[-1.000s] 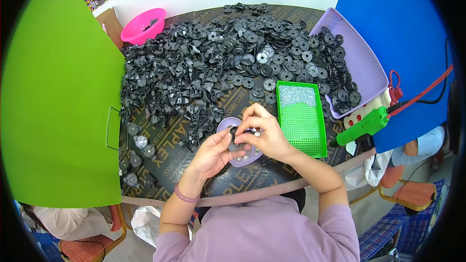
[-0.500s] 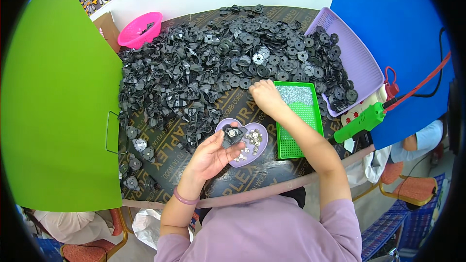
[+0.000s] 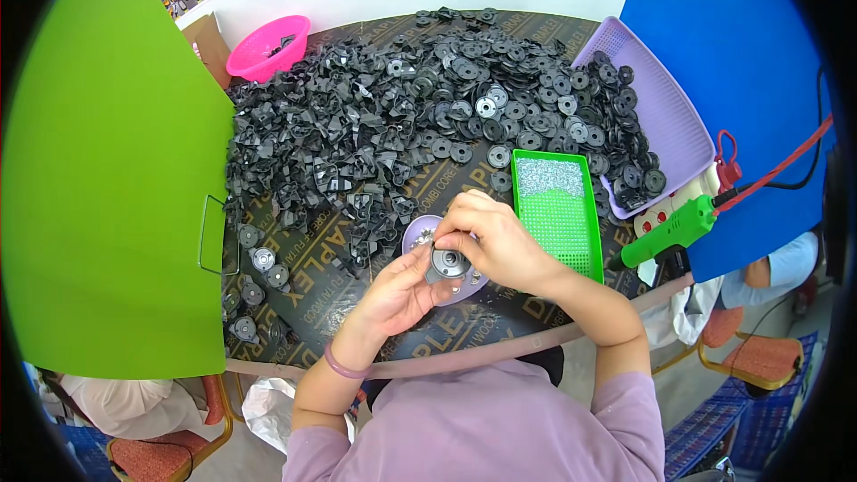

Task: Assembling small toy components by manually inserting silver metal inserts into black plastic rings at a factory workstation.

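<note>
My left hand (image 3: 386, 296) has its fingers closed around a small black plastic part with a round black disc (image 3: 450, 262) lying on its top. My right hand (image 3: 493, 239) is closed on the upper edge of that disc, thumb and fingertips against it. Beneath both hands is a lilac heart-shaped dish (image 3: 411, 236) with small metal pieces in it, partly covered by the hands. Right of it lies a green perforated tray (image 3: 552, 225) with many tiny silvery pieces at its far end.
A heap of angular black parts (image 3: 312, 138) and a pile of black discs (image 3: 527, 112) cover the far table. Lilac basket (image 3: 683, 134) and green power screwdriver (image 3: 669, 232) stand right; pink basket (image 3: 245, 61) far left. Several assembled parts (image 3: 253, 293) lie near the green panel (image 3: 116, 187).
My right hand has come back from the disc pile to my left hand. A black disc now lies on the held part, which showed a bare metal centre before.
</note>
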`<action>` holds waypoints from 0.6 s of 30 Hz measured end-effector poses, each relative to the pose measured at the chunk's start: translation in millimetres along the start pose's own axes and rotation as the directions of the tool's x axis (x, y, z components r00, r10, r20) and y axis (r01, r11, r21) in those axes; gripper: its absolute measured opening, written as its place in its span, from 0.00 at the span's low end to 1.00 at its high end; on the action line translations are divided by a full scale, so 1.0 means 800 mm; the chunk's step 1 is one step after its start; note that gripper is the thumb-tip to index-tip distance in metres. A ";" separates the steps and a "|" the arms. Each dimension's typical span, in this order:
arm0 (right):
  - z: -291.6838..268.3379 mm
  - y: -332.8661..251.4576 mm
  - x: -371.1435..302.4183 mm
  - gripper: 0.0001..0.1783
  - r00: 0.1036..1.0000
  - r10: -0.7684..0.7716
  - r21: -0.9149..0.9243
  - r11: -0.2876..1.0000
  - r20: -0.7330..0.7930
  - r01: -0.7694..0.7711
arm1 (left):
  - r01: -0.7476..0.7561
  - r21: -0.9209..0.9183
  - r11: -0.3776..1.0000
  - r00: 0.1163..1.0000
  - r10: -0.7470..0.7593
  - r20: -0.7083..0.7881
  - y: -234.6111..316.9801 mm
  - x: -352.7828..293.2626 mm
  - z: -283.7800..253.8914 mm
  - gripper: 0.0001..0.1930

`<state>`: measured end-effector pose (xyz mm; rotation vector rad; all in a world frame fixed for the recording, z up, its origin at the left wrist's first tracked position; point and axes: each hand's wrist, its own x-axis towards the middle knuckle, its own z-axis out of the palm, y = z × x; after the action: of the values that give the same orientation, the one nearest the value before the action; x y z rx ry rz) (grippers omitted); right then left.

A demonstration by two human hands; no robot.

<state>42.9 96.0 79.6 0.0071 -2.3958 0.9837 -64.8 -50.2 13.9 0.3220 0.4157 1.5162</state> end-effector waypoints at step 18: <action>0.018 -0.001 -0.020 0.09 0.986 -0.164 -0.150 0.975 0.009 0.163 | -0.044 0.102 0.994 0.998 0.049 -0.044 -0.008 -0.009 0.005 0.20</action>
<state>50.1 82.6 64.1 0.1447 -2.4159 0.7258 -57.2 -57.3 15.1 0.3782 0.5255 1.5536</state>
